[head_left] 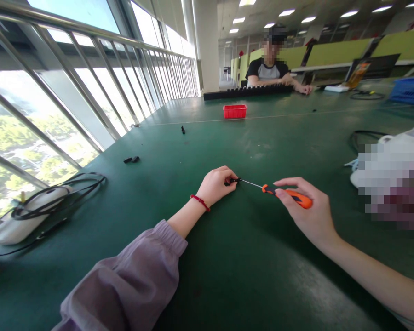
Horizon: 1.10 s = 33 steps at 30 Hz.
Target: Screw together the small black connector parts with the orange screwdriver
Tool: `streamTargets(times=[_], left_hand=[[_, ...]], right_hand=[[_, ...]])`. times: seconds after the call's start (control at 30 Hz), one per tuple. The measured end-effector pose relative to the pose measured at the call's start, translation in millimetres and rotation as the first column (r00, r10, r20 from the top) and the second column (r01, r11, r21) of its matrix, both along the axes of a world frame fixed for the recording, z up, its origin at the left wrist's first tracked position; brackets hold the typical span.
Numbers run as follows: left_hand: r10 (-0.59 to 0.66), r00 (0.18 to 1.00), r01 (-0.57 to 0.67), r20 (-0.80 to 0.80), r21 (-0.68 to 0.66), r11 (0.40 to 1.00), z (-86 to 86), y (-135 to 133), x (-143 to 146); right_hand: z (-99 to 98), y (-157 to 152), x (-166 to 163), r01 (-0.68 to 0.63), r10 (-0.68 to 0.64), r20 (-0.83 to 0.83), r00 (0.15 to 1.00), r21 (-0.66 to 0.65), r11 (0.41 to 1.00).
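Over the middle of the green table, my left hand [218, 185] pinches a small black part [232, 181], mostly covered by its fingers. My right hand [310, 209] grips the orange and black handle of a screwdriver [300, 198] between thumb and fingers. The thin metal shaft points left, and its tip meets the black part at my left fingertips. Whether the tip sits in a screw is too small to tell. A red band circles my left wrist.
A red bin [235, 111] stands farther back, before a long black toothed strip [248, 91] and a seated person [268, 66]. Small black pieces [131, 159] lie to the left, near a white device with black cable [37, 211]. A blue basket [409, 90] is at far right.
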State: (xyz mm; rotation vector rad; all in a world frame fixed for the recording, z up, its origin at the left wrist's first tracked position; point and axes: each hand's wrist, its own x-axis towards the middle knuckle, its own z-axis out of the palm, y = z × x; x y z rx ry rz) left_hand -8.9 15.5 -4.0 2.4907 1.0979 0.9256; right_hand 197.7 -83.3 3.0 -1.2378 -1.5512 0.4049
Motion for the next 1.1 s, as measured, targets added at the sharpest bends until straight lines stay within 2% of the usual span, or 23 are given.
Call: streamTargets(times=[0.13, 0.3, 0.43, 0.57, 0.73, 0.9, 1.1], left_hand=[[-0.001, 1.0, 0.001, 0.001, 0.001, 1.0, -0.3, 0.5, -0.1], [-0.003, 1.0, 0.003, 0.003, -0.005, 1.0, -0.5, 0.6, -0.2], [0.0, 1.0, 0.0, -0.001, -0.005, 1.0, -0.9, 1.2, -0.3], [0.004, 1.0, -0.004, -0.006, -0.003, 1.0, -0.8, 0.8, 0.2], [0.034, 0.999, -0.033, -0.036, 0.026, 0.999, 0.7, -2.7, 2.8], [0.061, 0.993, -0.057, -0.103, 0.04, 0.998, 3.0, -6.0, 4.5], [0.06, 0.988, -0.053, -0.142, 0.053, 0.997, 4.7, -7.4, 4.5]], right_hand=[[-0.8, 0.6, -0.3, 0.02, -0.014, -0.042, 0.999, 0.154, 0.988], [-1.2, -1.1, -1.2, -0.041, 0.041, -0.018, 0.999, -0.013, 0.999], [-2.0, -0.2, -1.2, -0.004, 0.007, -0.026, 1.0, 0.112, 0.994], [-1.8, -1.5, -0.8, -0.077, 0.077, 0.012, 0.997, 0.047, 0.996], [-0.7, -7.4, -1.4, -0.093, 0.086, 0.074, 0.994, 0.097, 0.991], [-0.2, -8.1, -2.8, -0.141, 0.129, 0.137, 0.982, 0.083, 0.986], [-0.2, -5.2, -3.4, -0.161, 0.155, 0.123, 0.98, 0.04, 0.986]])
